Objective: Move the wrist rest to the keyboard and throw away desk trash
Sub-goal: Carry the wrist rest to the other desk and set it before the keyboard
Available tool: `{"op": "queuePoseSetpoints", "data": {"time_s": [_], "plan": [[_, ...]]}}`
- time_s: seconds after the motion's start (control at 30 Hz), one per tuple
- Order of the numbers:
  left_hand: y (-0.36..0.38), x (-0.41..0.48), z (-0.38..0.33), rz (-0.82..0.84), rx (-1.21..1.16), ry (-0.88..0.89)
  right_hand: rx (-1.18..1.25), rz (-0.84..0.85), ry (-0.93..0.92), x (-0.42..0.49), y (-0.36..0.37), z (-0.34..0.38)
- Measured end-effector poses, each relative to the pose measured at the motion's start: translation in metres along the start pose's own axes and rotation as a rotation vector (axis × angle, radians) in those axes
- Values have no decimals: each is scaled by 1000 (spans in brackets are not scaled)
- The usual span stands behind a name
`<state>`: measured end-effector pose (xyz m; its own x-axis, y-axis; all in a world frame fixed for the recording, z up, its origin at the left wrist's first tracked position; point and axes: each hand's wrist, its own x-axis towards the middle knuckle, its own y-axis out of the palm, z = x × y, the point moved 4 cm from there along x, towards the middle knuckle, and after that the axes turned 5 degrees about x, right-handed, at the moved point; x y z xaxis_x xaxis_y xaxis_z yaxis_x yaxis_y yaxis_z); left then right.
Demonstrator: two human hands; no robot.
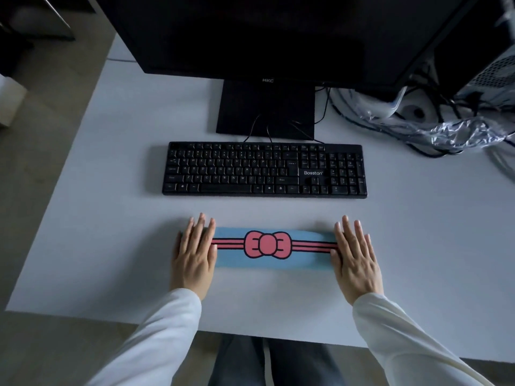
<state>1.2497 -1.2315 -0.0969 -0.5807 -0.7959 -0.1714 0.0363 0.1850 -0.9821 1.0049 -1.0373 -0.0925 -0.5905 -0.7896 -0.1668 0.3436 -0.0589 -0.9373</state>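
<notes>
— Where is the rest found?
— Near the desk's front edge, apart from the keyboard.
— And the hands?
— Left hand and right hand are laid flat on its ends, fingers spread, nothing gripped.

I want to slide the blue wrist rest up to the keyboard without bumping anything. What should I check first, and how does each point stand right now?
1. Left hand on the left end of the wrist rest: ok, lying flat on it.
2. Right hand on the right end: ok, also flat, no closed grip.
3. Desk strip between rest and keyboard: ok, bare.
4. Rest parallel to the keyboard: ok, roughly; its centre sits about under the keyboard's middle.
5. Cables behind the keyboard out of the path: ok.
6. Trash to clear afterwards: cannot tell; only crumpled plastic wrap lies far right.
</notes>
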Motion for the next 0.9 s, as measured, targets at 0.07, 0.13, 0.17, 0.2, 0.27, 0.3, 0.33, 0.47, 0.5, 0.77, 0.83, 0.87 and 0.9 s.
{"op": "queuePoseSetpoints", "data": {"time_s": [0.07,0.13,0.17,0.2,0.27,0.3,0.33,0.47,0.5,0.77,0.83,0.87,0.9], "plan": [[-1,-2,7,-24,-61,-103,1,17,71,-7,-4,-7],[-4,-3,11,13,-138,-230,-5,-2,142,-14,-8,-12],[-7,-2,12,26,-167,-281,-16,-34,166,-17,-9,-15],[-10,-2,13,25,-188,-319,-30,-77,184,-22,-11,-18],[-17,-2,11,11,-228,-348,-11,-88,236,-31,-14,-23],[-20,-3,9,0,-249,-341,10,-98,263,-37,-17,-23],[-23,-3,6,-7,-267,-325,35,-119,290,-41,-20,-22],[-31,-6,-15,-24,-325,-216,126,-186,414,-61,-36,-15],[-32,-8,-21,-19,-338,-195,153,-196,436,-64,-38,-15],[-43,-23,-95,57,-404,-48,370,-297,558,-92,-71,-34],[-43,-28,-122,69,-430,-27,408,-323,577,-101,-81,-50],[-43,-30,-136,77,-440,-12,431,-341,581,-106,-86,-59],[-43,-33,-153,85,-444,8,454,-359,588,-112,-91,-70]]}}
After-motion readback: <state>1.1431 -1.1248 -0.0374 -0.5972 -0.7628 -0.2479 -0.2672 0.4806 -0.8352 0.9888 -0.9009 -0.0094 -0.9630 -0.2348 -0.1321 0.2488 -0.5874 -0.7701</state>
